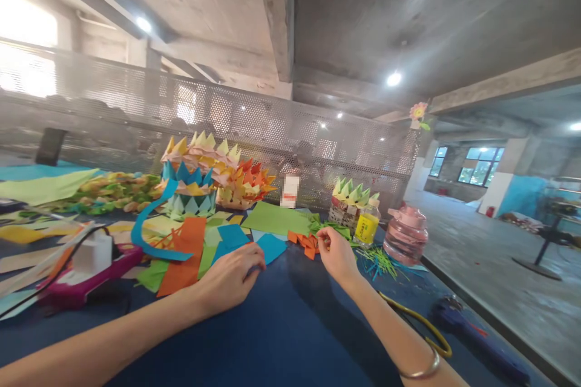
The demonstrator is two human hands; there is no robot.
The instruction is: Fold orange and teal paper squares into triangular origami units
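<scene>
Pinching lightly at a crease, rather than squeezing flat, would probably suit the orange folded pieces (pixel 305 243) best, since crisp little folds look easy to crush. Right at their edge, the right hand (pixel 338 255) has its thumb and forefinger curved almost together; whether they grip a piece, I cannot tell. Left of the orange pieces, the left hand (pixel 232 273) curls its fingers loosely beside the flat, sharp-cornered blue sheets (pixel 274 248), and whether it holds anything is hidden; a soft touch there should keep the paper smooth. Just behind the orange pieces spreads a smooth green sheet (pixel 272 219); farther left of them stand spiky paper baskets (pixel 190 204), pointed like crowns. To their right are a clear bottle (pixel 367 225) with a yellow label and, beyond it, a rounded, translucent pink jug (pixel 405 239)
</scene>
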